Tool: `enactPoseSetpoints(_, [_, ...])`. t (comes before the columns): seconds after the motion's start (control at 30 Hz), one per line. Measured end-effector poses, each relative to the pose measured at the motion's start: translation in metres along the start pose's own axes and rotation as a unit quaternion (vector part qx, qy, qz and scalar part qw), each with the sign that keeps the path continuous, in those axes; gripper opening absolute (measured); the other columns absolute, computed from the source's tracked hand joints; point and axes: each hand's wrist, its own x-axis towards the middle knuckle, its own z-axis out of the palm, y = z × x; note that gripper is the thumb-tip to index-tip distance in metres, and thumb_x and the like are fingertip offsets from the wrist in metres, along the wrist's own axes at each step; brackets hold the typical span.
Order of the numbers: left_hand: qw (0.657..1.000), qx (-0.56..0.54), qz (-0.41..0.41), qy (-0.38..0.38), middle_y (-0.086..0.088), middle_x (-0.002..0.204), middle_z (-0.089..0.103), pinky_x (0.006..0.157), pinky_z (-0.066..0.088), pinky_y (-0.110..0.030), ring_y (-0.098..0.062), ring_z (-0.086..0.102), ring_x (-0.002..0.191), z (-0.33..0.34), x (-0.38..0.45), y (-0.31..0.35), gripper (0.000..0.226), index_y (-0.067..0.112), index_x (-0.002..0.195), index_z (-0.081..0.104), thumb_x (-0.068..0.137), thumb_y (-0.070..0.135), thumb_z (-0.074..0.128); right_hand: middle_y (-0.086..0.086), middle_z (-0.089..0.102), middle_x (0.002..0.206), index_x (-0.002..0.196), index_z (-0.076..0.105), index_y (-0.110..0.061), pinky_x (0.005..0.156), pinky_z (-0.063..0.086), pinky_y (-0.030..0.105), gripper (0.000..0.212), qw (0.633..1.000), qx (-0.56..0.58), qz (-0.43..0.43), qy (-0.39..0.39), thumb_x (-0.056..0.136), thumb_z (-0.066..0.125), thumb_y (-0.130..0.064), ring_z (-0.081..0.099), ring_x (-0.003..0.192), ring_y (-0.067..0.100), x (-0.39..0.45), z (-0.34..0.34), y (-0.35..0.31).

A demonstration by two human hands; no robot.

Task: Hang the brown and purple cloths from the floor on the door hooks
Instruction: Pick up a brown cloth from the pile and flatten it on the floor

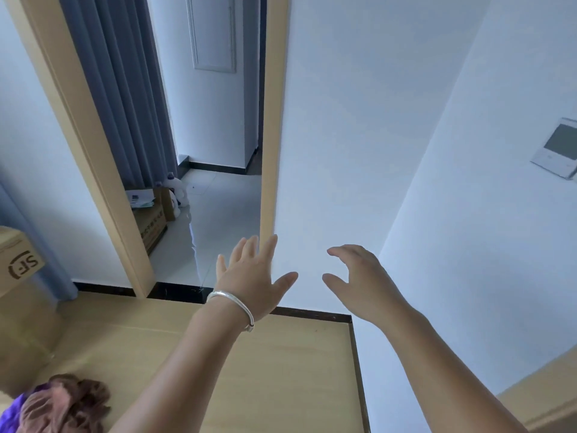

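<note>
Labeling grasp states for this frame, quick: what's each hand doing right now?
Left hand: open, fingers spread, holding nothing.
Right hand: open, fingers loosely curled, holding nothing.

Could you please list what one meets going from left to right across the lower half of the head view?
Cardboard box → cloths → left hand → right hand → wall panel, a little higher up at the right edge.
</note>
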Motion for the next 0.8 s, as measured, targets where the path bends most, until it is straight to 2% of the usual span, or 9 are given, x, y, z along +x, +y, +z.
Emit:
enactPoseSetpoints(0.2, [0.994,0.012,-0.102,0.021,0.003,0.160,0.007,0.118,0.006,-0.051,-0.015,-0.004,0.147,-0.004,0.042,-0.076,0.077,0.038,0.151,0.000,0.088,0.070,0.031,-0.014,0.040,0.143,0.139,0.043,-0.030,0.109,0.030,0.029,0.048,0.995,0.028,-0.068,-0.062,0.092,0.053,-0.039,0.029,0.135,0.007,0.093,0.058,-0.039])
enactPoseSetpoints(0.37, [0.970,0.031,-0.235,0.058,0.004,0.159,0.009,0.118,0.003,-0.051,-0.016,-0.003,0.148,-0.022,0.062,-0.151,0.076,0.039,0.151,0.001,0.089,0.069,0.034,-0.011,0.039,0.143,0.140,0.043,-0.028,0.109,0.029,0.029,0.049,0.972,0.065,-0.182,-0.131,0.092,0.054,-0.035,0.030,0.135,0.009,0.180,0.120,-0.104])
enactPoseSetpoints(0.6, [0.887,0.050,-0.445,0.115,0.003,0.160,0.010,0.119,0.006,-0.047,-0.016,0.001,0.148,-0.056,0.057,-0.221,0.077,0.039,0.152,0.004,0.089,0.067,0.038,-0.008,0.043,0.140,0.138,0.046,-0.026,0.108,0.028,0.027,0.048,0.897,0.099,-0.368,-0.225,0.092,0.057,-0.034,0.032,0.133,0.011,0.271,0.183,-0.209])
enactPoseSetpoints(0.8, [0.804,0.059,-0.572,0.151,0.003,0.158,0.015,0.118,0.012,-0.048,-0.016,0.008,0.146,-0.058,0.025,-0.255,0.076,0.037,0.151,0.009,0.088,0.064,0.040,-0.007,0.041,0.144,0.142,0.041,-0.028,0.109,0.030,0.031,0.054,0.819,0.096,-0.481,-0.300,0.091,0.058,-0.035,0.031,0.134,0.012,0.299,0.235,-0.277])
